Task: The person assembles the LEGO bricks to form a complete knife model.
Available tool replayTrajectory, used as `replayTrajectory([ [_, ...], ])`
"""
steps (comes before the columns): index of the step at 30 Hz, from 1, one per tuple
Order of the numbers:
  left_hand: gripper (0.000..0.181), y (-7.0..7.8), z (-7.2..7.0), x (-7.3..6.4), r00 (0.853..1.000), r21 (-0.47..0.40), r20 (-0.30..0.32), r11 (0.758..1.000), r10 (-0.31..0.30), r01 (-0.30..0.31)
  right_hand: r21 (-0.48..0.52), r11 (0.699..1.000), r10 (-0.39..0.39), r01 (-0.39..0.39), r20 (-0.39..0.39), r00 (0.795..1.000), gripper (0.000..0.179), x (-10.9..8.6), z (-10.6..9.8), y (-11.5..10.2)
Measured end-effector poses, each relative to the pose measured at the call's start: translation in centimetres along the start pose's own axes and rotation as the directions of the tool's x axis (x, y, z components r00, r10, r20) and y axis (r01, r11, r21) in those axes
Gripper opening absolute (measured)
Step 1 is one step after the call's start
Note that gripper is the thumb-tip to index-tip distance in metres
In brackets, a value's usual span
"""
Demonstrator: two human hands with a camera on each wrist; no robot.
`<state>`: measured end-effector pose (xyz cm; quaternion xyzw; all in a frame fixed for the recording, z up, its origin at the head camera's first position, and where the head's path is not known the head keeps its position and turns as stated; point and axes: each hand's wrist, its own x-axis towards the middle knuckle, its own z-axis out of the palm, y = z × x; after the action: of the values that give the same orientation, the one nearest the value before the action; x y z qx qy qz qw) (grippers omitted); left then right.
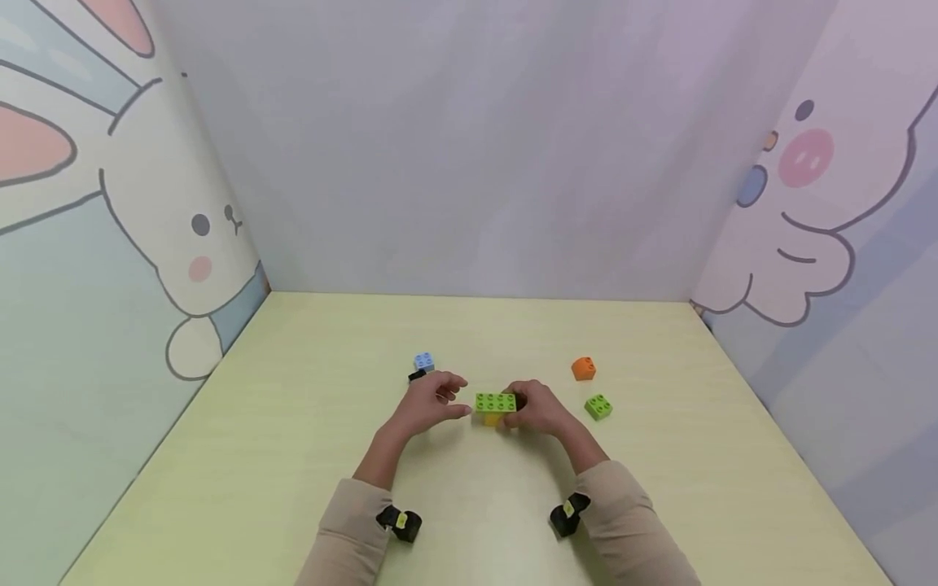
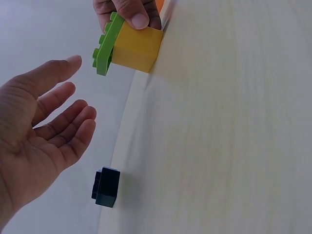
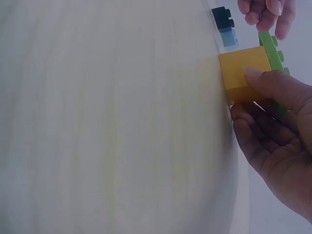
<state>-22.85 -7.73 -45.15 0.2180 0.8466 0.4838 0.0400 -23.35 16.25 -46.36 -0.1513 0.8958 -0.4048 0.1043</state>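
Observation:
A yellow block (image 2: 139, 48) stands on the table with a long bright green brick (image 1: 495, 403) joined on top, its studs facing up. My right hand (image 1: 541, 408) grips the yellow block from the right, the thumb (image 3: 273, 84) lying across its near face. To the left, apart from the stack, is my left hand (image 1: 432, 404), its fingers loosely bent and holding nothing. Just behind that hand a black brick (image 2: 107, 187) sits on the table, partly hidden in the head view. A light blue brick (image 1: 423, 361) is right beyond it.
On the right lie an orange brick (image 1: 584, 369) with a sloped side and a small green brick (image 1: 598, 406). The pale wooden table (image 1: 469, 505) meets a plain back wall (image 1: 469, 163), with cartoon-printed walls at both sides.

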Motion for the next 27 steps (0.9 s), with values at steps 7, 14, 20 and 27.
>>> replayTrajectory([
  [7,0.044,-0.1,-0.4,-0.2,1.0,-0.008,-0.002,1.0,-0.02,0.02,0.008,1.0,0.006,-0.006,0.003,1.0,0.032,0.0,-0.1,-0.1],
  [14,0.044,-0.6,-0.8,-0.5,1.0,0.016,-0.017,1.0,-0.021,0.021,0.013,1.0,0.009,-0.009,0.0,1.0,0.032,-0.1,0.0,0.0],
  [20,0.044,-1.0,-1.6,-0.7,0.999,0.024,-0.029,0.999,-0.026,0.027,0.021,1.0,-0.004,0.004,0.006,1.0,0.033,-0.1,-0.1,-0.1],
  [27,0.045,-1.1,-2.5,-0.9,0.997,0.036,-0.055,0.998,-0.048,0.05,0.021,1.0,0.017,-0.017,0.012,1.0,0.032,-0.1,-0.1,-0.2],
])
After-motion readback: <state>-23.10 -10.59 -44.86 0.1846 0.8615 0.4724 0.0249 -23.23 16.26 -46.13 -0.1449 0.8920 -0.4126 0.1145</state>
